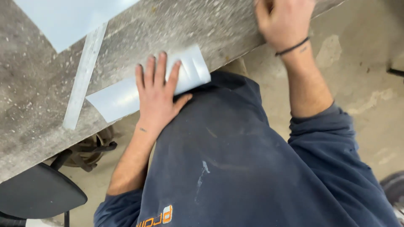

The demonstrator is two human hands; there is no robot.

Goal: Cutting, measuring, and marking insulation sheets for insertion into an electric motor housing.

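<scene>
I see my left hand [156, 94] lying flat, palm down, on a pale metal strip [122, 97] at the near edge of the bench [38, 88]. The fingers [150, 69] are straight, slightly fanned and pressed onto the strip; the thumb rests off to the side at the bench edge, against my navy sweatshirt [235, 168]. No pinch, just a flat press. The strip lies slantwise along the bench edge, one end sticking out left of the hand, the other end right of it with a few shallow creases.

My right hand [283, 19] is at the top of the view on the bench's far stretch, partly cut by the frame and blurred. Its fingers look curled, but I cannot tell whether they grip anything. A black band [292, 47] sits on that wrist.

A long narrow metal bar [84, 75] lies on the bench just left of the strip, apart from it. A pale sheet [67, 19] covers the top left corner. A black stool seat [38, 193] sits below the bench, over concrete floor [370, 84].
</scene>
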